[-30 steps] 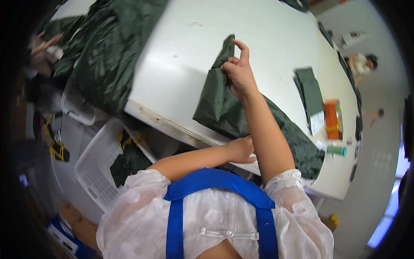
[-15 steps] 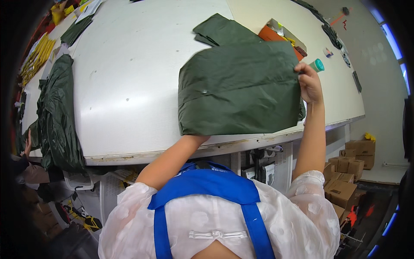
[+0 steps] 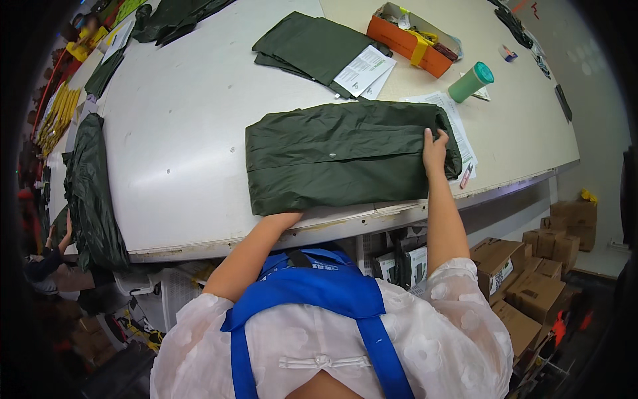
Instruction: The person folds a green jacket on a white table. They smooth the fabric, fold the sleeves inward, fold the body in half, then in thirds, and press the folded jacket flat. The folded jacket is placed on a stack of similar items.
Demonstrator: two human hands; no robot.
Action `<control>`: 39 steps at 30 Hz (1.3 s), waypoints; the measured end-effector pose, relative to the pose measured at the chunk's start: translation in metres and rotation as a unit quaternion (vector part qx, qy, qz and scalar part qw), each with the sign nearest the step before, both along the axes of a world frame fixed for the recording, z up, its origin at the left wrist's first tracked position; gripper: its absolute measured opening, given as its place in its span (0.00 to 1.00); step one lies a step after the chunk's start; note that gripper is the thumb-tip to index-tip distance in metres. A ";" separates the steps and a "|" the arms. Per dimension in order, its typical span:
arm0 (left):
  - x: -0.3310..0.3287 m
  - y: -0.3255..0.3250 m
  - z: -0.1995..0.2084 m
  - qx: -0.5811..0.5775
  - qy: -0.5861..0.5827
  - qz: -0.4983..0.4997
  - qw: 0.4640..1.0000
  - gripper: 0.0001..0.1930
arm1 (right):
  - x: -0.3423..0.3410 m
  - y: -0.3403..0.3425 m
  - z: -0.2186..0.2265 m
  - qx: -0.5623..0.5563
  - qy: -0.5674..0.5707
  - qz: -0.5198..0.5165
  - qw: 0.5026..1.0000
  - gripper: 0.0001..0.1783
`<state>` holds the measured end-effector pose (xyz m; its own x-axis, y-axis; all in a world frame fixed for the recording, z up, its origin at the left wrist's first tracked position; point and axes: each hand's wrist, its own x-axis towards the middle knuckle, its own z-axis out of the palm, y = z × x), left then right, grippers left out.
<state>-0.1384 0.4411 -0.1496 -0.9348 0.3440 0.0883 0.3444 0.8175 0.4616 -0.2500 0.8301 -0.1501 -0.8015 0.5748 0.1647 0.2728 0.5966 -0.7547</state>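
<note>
Folded dark green cloth (image 3: 332,163) lies flat on the white table (image 3: 179,146), close along the edge at which the wearer stands; a seam runs lengthwise across it, with one small pale fastener near the middle. The left hand (image 3: 284,219) enters below the lower left corner, its fingers hidden under the fabric, so from where I stand I cannot tell whether they grip. The right hand (image 3: 435,154) touches the right end, thumb and forefinger apart on the fold; whether cloth is pinched by the other fingers I cannot tell. Printed sheets (image 3: 458,130) extend from beneath that end, with a small pink-handled tool (image 3: 466,175) beside them. Beyond, a second folded green piece (image 3: 302,46) bears white leaflets (image 3: 364,72); to its right stand an orange open box (image 3: 405,48) of small items and a green cup with a teal lid (image 3: 470,82). At the table's left, a crumpled green heap (image 3: 92,193) hangs over the edge, a co-worker's hand (image 3: 68,226) just beside it, and yellow strips (image 3: 60,123) lie farther back. Cardboard boxes (image 3: 531,279) are stacked at the lower right.
</note>
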 end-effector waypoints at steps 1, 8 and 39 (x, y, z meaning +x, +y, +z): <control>-0.002 -0.003 -0.001 -0.001 -0.004 0.007 1.000 0.26 | -0.003 0.000 -0.006 0.003 0.011 0.039 0.999 0.28; 0.004 -0.057 0.028 0.041 -0.070 0.120 0.989 0.30 | -0.002 -0.056 0.065 -0.355 0.025 0.179 0.917 0.16; 0.020 -0.137 0.084 0.153 0.100 0.063 0.981 0.11 | 0.001 -0.018 -0.003 0.059 -0.138 0.061 0.987 0.24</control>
<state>-0.1183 0.3042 -0.0656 -0.9215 0.1567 0.3553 0.3588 0.6934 0.6249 -0.2489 0.8118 -0.1527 -0.8868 0.4620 -0.0101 0.3801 0.7169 -0.5845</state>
